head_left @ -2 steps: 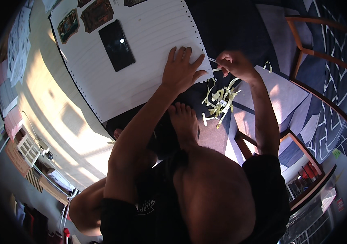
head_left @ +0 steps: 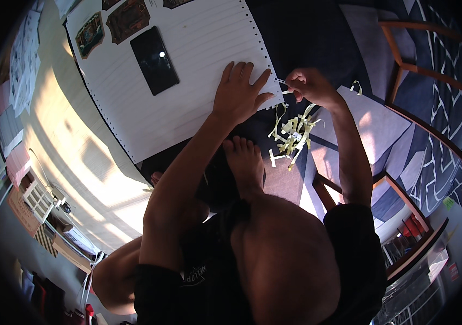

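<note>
A large white sheet (head_left: 150, 119) with small dark holes along its side edges lies in front of me. My left hand (head_left: 237, 96) rests flat on it near the right edge, fingers spread. Just beyond that edge my right hand (head_left: 309, 86) is closed in a pinch on a thin perforated paper strip (head_left: 280, 81). The strip's visible end reaches to the sheet's edge; whether it is still joined there I cannot tell. Below my right hand lies a loose pile of pale yellowish paper strips (head_left: 295, 132).
A black phone (head_left: 155, 60) lies on the sheet, with dark ornate picture cards (head_left: 128, 20) farther back. One stray strip (head_left: 356, 88) sits to the right. My bare foot (head_left: 244, 162) is close to the sheet's near edge. Wooden chair frames (head_left: 404, 67) stand at the right.
My left hand has shifted very slightly left on the sheet. The right hand, still pinching the strip, has also moved a touch left.
</note>
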A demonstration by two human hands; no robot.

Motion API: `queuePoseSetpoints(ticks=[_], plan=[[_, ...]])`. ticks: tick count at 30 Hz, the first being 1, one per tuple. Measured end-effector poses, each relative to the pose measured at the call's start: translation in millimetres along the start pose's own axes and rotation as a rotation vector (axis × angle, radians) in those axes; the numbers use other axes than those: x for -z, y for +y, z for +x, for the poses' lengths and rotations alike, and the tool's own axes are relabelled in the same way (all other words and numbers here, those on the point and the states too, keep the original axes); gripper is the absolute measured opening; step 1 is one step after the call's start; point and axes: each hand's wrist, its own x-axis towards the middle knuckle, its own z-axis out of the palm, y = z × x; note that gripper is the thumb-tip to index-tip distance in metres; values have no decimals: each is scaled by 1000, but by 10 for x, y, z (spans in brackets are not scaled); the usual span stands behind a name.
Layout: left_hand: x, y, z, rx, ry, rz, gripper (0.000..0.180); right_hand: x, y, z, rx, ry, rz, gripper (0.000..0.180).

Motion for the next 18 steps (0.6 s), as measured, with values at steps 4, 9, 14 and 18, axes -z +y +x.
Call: queuePoseSetpoints(ticks=[4, 9, 14, 18], plan=[[35, 48, -43, -25, 1, -16, 57, -27, 16, 11, -67, -12, -32, 17], [64, 100, -50, -38, -49, -5, 56, -47, 29, 7, -69, -4, -45, 19], [-10, 157, -65, 36, -127, 31, 63, -57, 63, 49, -70, -33, -142, 16], [-16, 153, -96, 1, -100, 43, 67, -29, -31, -93, -9, 93, -63, 15]])
